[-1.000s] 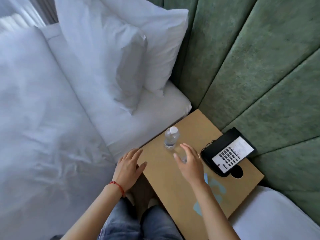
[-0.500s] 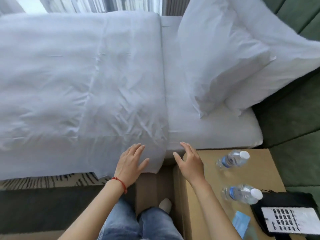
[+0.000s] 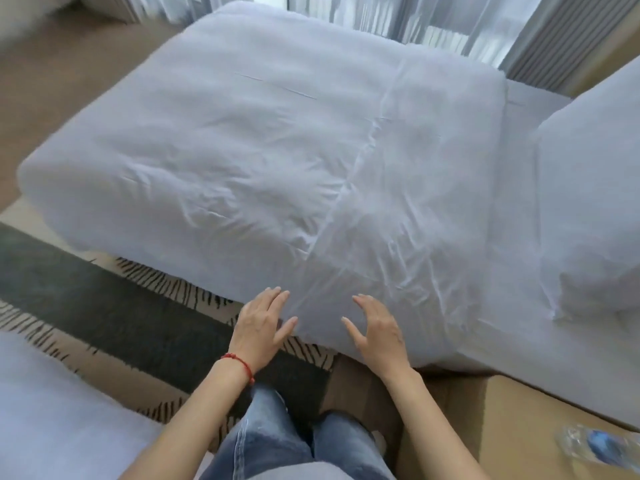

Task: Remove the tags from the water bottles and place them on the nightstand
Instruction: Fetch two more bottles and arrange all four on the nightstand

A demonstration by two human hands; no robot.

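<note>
View swung left since earlier frame: crinkled clear water bottle (image 3: 601,445) now at bench (image 3: 519,410) corner. Left hand (image 3: 259,327), right hand (image 3: 377,334): fingers spread, empty, over wrinkled white duvet (image 3: 277,150).

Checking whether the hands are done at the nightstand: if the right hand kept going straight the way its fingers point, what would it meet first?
Most likely the white duvet on the bed: the right hand points up and away over its near edge, holding nothing. Depth is unclear, so it may already be touching.

The scene was viewed from a single head-worn camera, aimed forward and down from close above the bed (image 3: 263,161); only the tabletop (image 3: 540,434) corner was caught lower right.
</note>
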